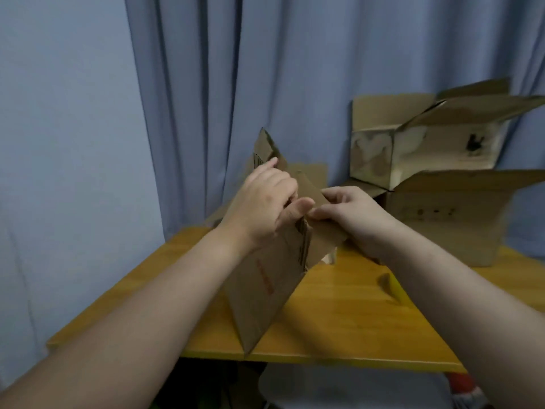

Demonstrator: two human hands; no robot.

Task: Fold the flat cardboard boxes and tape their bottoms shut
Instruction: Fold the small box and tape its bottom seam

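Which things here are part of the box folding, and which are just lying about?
Job:
box, pinched by left hand and right hand
stacked boxes
table

Lying about:
curtain
blurred yellow thing on the table
seat below

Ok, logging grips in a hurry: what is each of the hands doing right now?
Left hand: grips the top edge of the cardboard box.
Right hand: pinches a flap of that box.
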